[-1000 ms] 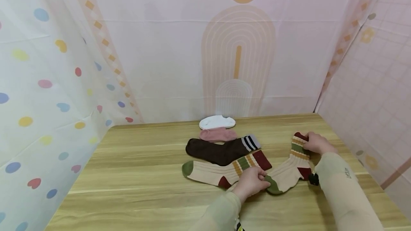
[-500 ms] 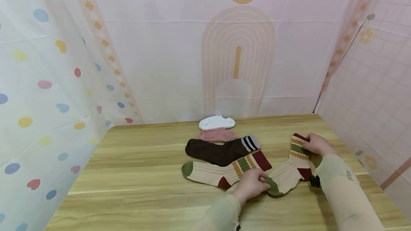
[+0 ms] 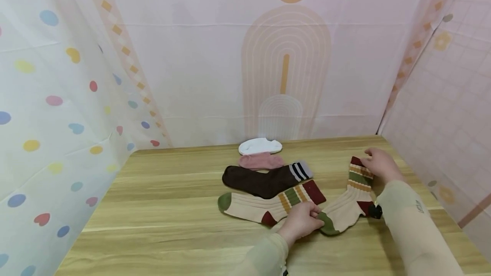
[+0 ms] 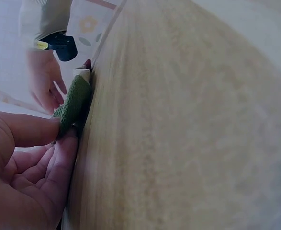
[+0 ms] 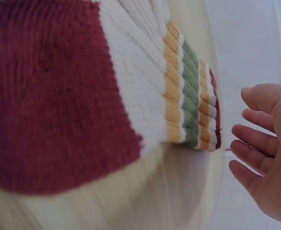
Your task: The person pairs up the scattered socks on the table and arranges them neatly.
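Note:
A cream sock (image 3: 347,208) with green toe, dark red heel and striped cuff lies on the right of the table. My left hand (image 3: 301,220) pinches its green toe (image 4: 74,103) between thumb and fingers, as the left wrist view shows. Just beyond the cuff, my right hand (image 3: 381,165) is off the fabric, its fingers (image 5: 255,139) apart and loosely bent with nothing in them. The matching sock (image 3: 249,208) lies to the left, its cuff near my left hand.
Behind the matching sock lie a dark brown sock (image 3: 264,181) with a grey striped cuff, a pink low sock (image 3: 261,161) and a white low sock (image 3: 260,146), in a row toward the back. The wooden table (image 3: 165,225) meets patterned curtains at back and sides.
My right hand has let go of the cuff and moved slightly up and away from it. My left hand stays at the toe.

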